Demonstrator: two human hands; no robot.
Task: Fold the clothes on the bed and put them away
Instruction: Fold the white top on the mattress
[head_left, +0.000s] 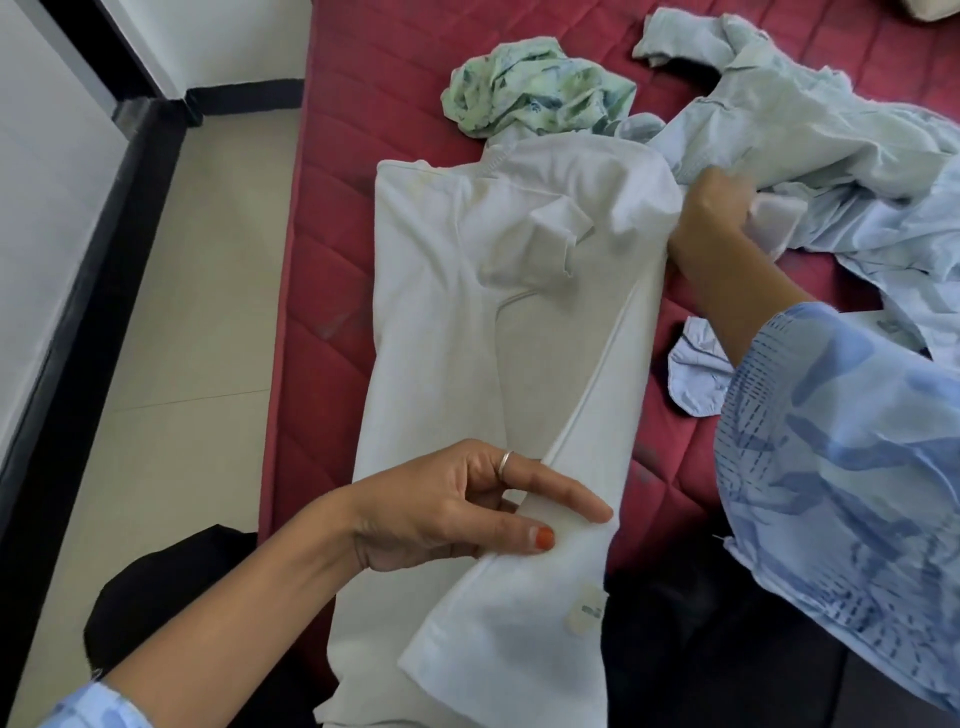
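Note:
A white shirt (467, 322) lies lengthwise on the red mattress (332, 218), its sides folded inward and one sleeve lying across the chest. My left hand (457, 509) pinches the folded-over right edge near the hem between thumb and fingers. My right hand (711, 218) grips the shirt's other sleeve at the upper right shoulder, fingers curled round white cloth. A crumpled light blue shirt (810, 135) lies to the right, touching the white one. A bunched green patterned garment (535, 88) sits just beyond the collar.
A small pale blue cloth piece (696, 374) lies on the mattress by my right forearm. Dark fabric (171, 587) hangs at the bed's near edge. Tiled floor (197, 312) and a white wall with black skirting run along the left.

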